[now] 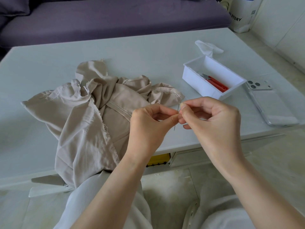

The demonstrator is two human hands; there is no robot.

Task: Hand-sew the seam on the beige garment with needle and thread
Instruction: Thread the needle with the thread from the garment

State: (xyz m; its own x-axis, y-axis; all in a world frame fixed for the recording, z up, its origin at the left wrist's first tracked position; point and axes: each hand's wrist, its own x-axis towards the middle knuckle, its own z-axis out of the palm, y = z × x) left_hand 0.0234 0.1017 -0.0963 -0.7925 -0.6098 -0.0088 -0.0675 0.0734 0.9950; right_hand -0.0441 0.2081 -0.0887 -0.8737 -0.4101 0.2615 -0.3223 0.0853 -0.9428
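Head view. Left grip (148, 124) pinches the needle (175, 126) at mid-shaft, point down. Right grip (212, 119), thumb and forefinger closed, pinches its upper end; the thread is too fine to see. Both hang above the counter's (49, 66) near edge. Garment (92, 113) lies crumpled to the left of the grips. Box (194, 78) holding red snips (216, 82) sits beyond, to the right.
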